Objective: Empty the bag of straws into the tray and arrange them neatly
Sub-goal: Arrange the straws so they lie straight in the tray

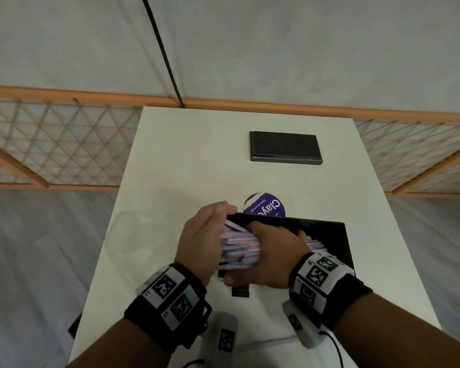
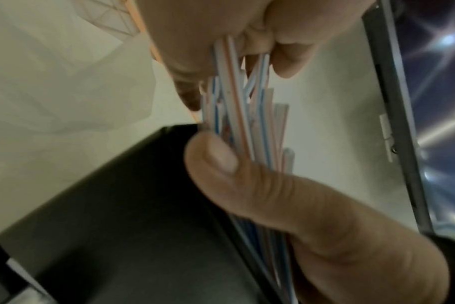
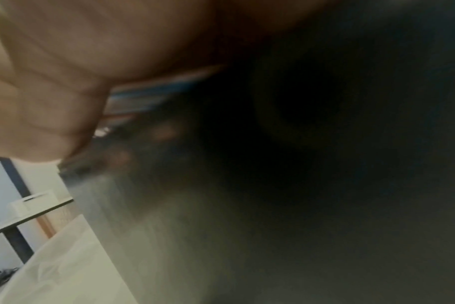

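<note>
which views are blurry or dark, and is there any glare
Head view: mostly sharp, wide-angle bend in the orange lattice fence. Left wrist view: mild blur, star-shaped glare from lights, striped plastic straws readable. Right wrist view: heavily smeared, dark across its right half.

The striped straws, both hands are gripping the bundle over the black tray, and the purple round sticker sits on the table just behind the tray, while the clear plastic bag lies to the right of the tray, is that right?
Not quite: in the head view the clear plastic bag lies left of the black tray, not right. The rest holds: the left hand and right hand grip the striped straws, and the purple round sticker sits just behind the tray.
</note>
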